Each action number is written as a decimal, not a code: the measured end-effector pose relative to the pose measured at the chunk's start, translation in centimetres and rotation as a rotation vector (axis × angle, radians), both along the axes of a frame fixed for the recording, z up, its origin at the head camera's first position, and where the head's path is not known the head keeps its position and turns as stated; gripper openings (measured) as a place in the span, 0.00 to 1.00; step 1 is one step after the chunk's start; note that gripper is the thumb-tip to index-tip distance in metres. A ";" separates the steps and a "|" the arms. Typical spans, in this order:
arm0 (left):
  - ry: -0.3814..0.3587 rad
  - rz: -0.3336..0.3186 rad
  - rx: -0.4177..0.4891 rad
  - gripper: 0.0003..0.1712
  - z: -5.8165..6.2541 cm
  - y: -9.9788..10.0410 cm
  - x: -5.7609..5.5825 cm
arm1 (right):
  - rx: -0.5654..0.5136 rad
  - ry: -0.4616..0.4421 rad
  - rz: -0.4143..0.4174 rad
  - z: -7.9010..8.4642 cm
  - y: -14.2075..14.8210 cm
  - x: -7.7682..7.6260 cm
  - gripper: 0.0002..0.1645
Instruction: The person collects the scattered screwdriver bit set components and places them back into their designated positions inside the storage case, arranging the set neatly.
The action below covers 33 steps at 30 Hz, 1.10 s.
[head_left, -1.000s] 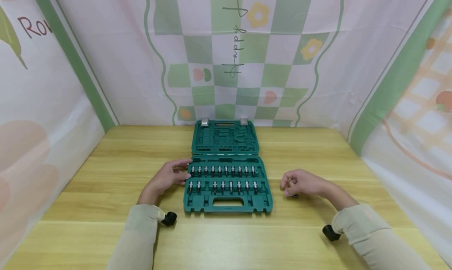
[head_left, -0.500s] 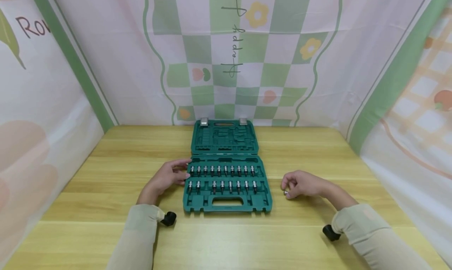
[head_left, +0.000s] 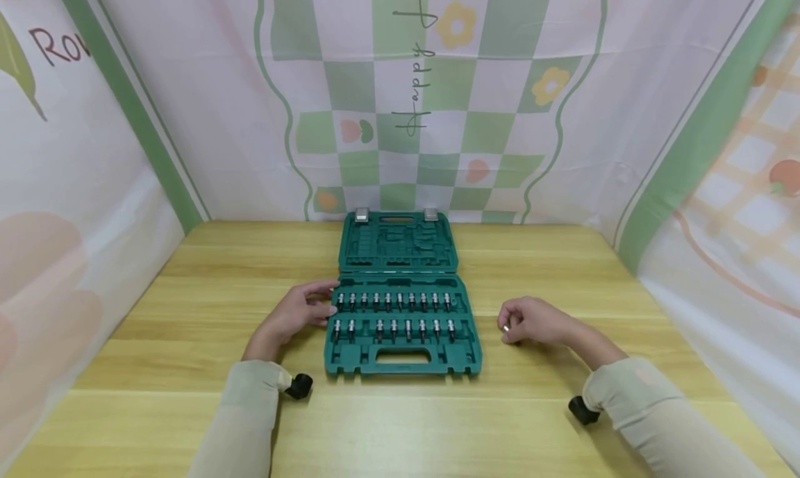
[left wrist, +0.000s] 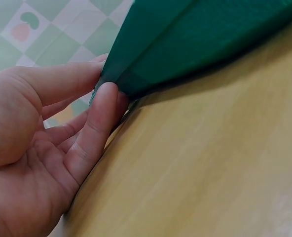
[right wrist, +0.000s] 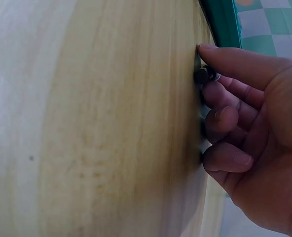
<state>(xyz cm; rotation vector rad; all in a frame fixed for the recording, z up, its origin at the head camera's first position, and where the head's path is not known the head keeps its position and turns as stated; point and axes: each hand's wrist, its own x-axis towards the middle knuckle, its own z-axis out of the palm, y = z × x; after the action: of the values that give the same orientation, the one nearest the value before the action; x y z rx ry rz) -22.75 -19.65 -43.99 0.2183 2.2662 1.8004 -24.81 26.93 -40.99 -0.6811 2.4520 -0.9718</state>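
A green plastic tool case (head_left: 462,360) lies unfolded on the table, its lid away from the person. Two rows of bit sockets (head_left: 394,328), silver above and dark below, stand in its near half; the front row has a gap left of its middle. My left hand (head_left: 300,311) holds the case's left edge, with fingertips (left wrist: 105,94) at the side wall in the left wrist view. To the right of the case, my right hand (head_left: 537,322) pinches a small bit socket (right wrist: 205,75) between thumb and forefinger, close over the table. Its other fingers curl loosely.
The pale wooden table (head_left: 387,429) runs back to a printed cloth (head_left: 431,82), with more cloth on both sides. The case lid (head_left: 400,242), moulded with recesses, stretches almost to the back cloth. A black wrist device (head_left: 584,410) hangs by the right cuff.
My right hand has risen slightly, and the bit socket has turned in its fingers so the silver end shows. The left hand and the case keep their places.
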 end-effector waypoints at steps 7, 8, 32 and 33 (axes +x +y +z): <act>-0.001 0.001 -0.006 0.31 0.0 0.0 -0.1 | 0.019 0.059 -0.067 -0.1 -0.2 -0.3 0.08; 0.000 0.000 -0.008 0.31 0.0 0.0 -0.1 | 0.020 0.069 -0.074 -0.1 -0.2 -0.4 0.08; -0.001 0.004 0.000 0.31 -0.1 -0.1 0.0 | -0.113 0.096 -0.333 -0.5 -1.4 -3.1 0.07; -0.002 0.003 0.001 0.31 -0.1 -0.1 0.0 | -0.107 0.107 -0.342 -0.5 -1.5 -3.1 0.07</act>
<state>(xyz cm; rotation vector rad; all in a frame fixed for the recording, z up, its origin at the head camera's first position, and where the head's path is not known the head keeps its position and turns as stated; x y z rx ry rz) -22.79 -19.71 -44.08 0.2135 2.2657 1.8021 -27.94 25.41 -41.45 -0.3584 2.6828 -1.2287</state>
